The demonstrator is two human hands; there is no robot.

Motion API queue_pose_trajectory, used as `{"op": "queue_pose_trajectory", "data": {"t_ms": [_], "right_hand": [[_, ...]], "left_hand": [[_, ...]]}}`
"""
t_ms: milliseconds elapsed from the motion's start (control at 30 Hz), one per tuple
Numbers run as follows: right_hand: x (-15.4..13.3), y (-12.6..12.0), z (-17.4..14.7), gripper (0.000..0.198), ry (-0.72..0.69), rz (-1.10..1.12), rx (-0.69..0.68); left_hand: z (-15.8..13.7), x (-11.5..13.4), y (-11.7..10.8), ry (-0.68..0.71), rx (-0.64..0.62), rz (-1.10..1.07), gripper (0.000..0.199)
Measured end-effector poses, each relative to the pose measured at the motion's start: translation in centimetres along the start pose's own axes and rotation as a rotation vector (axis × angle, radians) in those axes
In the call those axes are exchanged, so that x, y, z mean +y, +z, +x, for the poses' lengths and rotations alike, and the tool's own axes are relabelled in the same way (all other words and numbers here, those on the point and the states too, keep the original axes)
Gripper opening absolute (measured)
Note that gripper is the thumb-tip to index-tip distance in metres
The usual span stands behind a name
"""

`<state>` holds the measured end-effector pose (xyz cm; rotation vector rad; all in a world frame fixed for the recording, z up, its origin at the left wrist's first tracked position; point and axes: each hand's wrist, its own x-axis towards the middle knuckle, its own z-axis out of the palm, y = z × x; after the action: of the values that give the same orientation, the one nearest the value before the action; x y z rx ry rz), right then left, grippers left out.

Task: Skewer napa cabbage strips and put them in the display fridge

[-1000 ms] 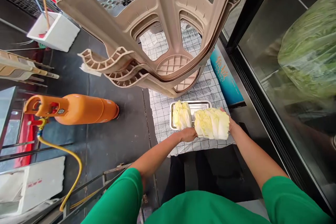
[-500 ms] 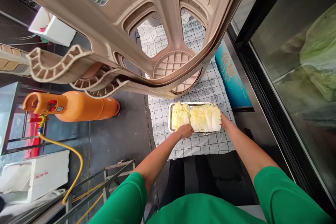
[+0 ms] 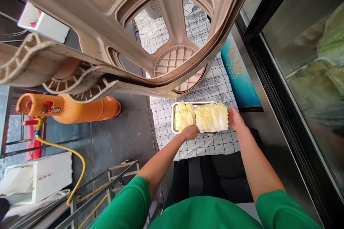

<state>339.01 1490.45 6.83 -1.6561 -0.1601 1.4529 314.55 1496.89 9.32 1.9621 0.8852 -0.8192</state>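
A shallow metal tray [image 3: 173,118] lies on the checked cloth, filled with two bunches of pale yellow napa cabbage. The left bunch of cabbage [image 3: 185,115] sits inside the tray; the right bunch of cabbage [image 3: 211,117] reaches over its right end. My left hand [image 3: 190,132] is closed at the tray's near rim, by the gap between the bunches, its fingertips mostly hidden. At the right end of the cabbage, my right hand [image 3: 235,118] is open, fingers stretched and apart, close beside the cut ends.
Stacked beige plastic chairs [image 3: 177,35] stand tipped over the checked cloth [image 3: 166,143], just beyond the tray. A glass-doored cabinet [image 3: 285,89] runs along the right. On the left are an orange gas cylinder [image 3: 86,109], a yellow hose [image 3: 77,154] and a metal frame [image 3: 107,182].
My right hand has drawn slightly away to the right from the cabbage end, and its fingers have opened. My left hand stays at the tray's near rim. The view has shifted a little.
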Motion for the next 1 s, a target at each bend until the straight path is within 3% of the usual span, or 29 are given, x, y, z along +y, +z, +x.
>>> {"op": "queue_pose_trajectory", "data": {"t_ms": [67, 133, 200, 267, 433, 667, 833, 1000], "right_hand": [[0.1, -0.7, -2.3, 0.082, -0.06, -0.126, 0.114], [0.0, -0.1, -4.8, 0.098, -0.26, -0.441, 0.24], [0.0, 1.9, -6.6, 0.108, -0.511, -0.844, 0.302], [0.2, 4.6, -7.2, 0.107, -0.621, -1.115, 0.28], [1.3, 9.1, -4.5, 0.092, -0.396, -1.369, 0.16], [2.1, 8.8, -2.1, 0.094, -0.312, -1.391, 0.153], [2.5, 9.2, -1.5, 0.094, -0.325, -1.369, 0.222], [2.4, 9.2, -1.3, 0.095, -0.318, -1.358, 0.227]], "left_hand": [[0.2, 0.0, 0.2, 0.012, -0.008, -0.023, 0.023], [0.4, -0.1, 0.3, 0.014, -0.017, -0.038, 0.023], [0.6, -0.3, 0.3, 0.006, -0.027, -0.043, 0.024], [0.7, -0.5, 0.4, -0.008, -0.037, -0.037, 0.025], [0.4, -0.2, 1.5, -0.095, 0.039, 0.037, 0.028], [-2.0, -0.7, 2.5, -0.151, 0.186, 0.067, 0.04], [-1.6, -2.2, 1.2, -0.114, 0.234, 0.082, 0.037], [-2.7, -1.7, 2.0, -0.104, 0.349, 0.124, 0.03]]}}
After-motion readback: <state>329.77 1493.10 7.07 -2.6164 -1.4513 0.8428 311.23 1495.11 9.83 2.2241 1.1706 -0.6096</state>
